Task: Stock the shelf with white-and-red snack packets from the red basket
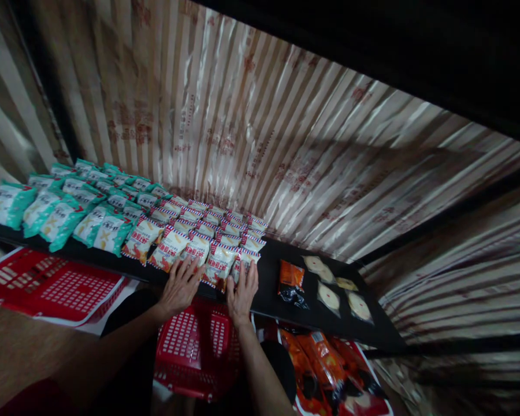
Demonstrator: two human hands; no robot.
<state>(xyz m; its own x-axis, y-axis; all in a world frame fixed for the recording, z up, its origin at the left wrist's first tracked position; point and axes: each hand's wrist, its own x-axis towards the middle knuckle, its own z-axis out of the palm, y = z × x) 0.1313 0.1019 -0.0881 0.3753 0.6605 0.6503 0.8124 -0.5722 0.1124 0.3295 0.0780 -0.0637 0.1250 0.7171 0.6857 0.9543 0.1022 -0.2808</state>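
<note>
Rows of small white snack bags with red and blue striped edges [219, 263] stand on the black shelf [260, 315]. Spread fingers of my left hand [182, 287] rest against the lower fronts of the front-row bags. At the right end of that row, my right hand [242, 292] touches the last bag [244, 260] with its fingers extended. Neither hand is wrapped round a bag. To the left, several rows of green and white bags [112, 231] adjoin the striped ones.
Right of my hands, an orange and black packet [292, 280] and several flat pale packets [328, 297] lie on the shelf. Below are a red basket [190, 346], another red basket [69, 289] at left, and orange packages [325, 358] at right. Striped sheeting [251, 127] hangs behind.
</note>
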